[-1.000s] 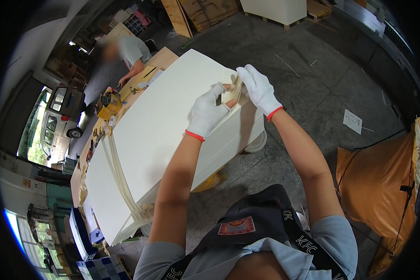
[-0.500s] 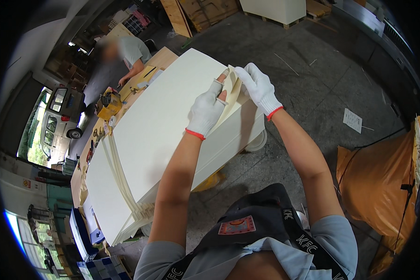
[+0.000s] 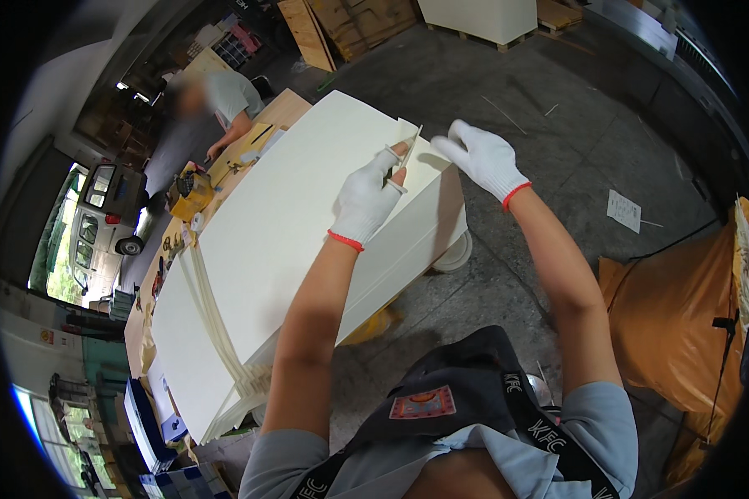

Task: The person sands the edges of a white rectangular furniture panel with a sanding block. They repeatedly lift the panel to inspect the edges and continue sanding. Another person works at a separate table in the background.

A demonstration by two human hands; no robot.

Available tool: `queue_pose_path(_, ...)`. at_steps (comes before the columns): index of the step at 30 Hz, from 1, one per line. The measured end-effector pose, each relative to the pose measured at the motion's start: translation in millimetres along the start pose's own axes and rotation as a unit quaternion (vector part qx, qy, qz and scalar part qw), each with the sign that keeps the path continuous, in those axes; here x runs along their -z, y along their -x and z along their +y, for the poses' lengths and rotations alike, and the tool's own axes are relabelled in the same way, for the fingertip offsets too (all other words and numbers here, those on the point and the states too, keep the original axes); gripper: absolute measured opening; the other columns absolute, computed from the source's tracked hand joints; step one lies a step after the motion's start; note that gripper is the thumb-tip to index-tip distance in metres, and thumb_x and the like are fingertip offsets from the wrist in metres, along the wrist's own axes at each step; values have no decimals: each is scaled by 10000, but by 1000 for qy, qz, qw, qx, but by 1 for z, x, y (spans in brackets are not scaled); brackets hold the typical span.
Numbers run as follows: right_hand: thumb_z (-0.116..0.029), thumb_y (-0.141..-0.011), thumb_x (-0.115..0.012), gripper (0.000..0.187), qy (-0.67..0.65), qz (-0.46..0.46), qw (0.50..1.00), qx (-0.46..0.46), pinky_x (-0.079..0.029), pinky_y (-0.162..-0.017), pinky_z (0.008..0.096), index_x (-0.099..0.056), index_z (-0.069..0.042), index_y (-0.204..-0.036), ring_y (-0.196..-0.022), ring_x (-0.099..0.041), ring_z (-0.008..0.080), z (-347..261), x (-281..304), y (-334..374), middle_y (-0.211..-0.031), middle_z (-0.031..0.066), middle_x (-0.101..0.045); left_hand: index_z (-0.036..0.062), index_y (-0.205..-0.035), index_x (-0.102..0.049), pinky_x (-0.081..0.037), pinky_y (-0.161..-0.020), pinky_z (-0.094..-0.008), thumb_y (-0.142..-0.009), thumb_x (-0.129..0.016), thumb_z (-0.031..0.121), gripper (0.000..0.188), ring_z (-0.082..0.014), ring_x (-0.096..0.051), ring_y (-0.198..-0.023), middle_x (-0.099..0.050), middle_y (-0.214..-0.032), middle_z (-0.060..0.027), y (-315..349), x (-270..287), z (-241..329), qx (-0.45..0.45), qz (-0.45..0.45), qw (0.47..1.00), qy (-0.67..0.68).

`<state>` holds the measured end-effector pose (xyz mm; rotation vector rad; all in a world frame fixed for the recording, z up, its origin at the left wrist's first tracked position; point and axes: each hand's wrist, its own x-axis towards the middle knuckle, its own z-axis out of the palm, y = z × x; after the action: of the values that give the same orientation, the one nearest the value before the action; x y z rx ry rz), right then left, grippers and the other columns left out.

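Note:
A tall stack of large cream-white sheets [image 3: 308, 175], which look like paper or card, lies before me. My left hand [image 3: 366, 198], in a white knit glove with thumb and a fingertip bare, is over the far right part of the stack. Between its thumb and finger it pinches a raised sheet edge [image 3: 407, 133]; whether one sheet or several cannot be told. My right hand [image 3: 483, 158], gloved likewise, hangs just right of the stack's corner, apart from it. Its fingers are extended, slightly blurred, and nothing shows in them.
Left of the stack, a wooden bench [image 3: 287, 108] carries a yellow box [image 3: 191, 190] and small tools. A co-worker [image 3: 233, 96] leans over its far end. An orange-brown covered load [image 3: 670, 308] stands right. A paper sheet [image 3: 624, 210] lies on the floor.
My right hand has let go of the raised sheet edge and moved right, away from the stack. My left hand stays at the edge, which now stands less widely lifted.

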<state>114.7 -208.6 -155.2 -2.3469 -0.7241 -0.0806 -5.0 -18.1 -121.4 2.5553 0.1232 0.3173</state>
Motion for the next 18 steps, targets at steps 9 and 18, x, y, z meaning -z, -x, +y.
queue_pose_path(9,-491,-967,-513,371,2,49,988,144,-506,-726,397,-602,-130,-961,-812,-643,292,-4,0,-11,-833,92,-635,210,-1311,-628,-515,-885,-353,-957,-614,270,359,-305,-690,-1001,-695,-1109,-172,-3,3,7,-8,-35,999,27)
queue_pose_path(18,-500,-983,-513,421,-293,56,954,-37,-455,-665,292,-567,-93,-887,-675,-562,127,-21,-23,-6,-728,33,-558,224,-1293,-641,-516,-883,-347,-923,-677,290,378,-308,-687,-1018,-704,-1077,-164,-2,2,7,-10,-29,999,15)
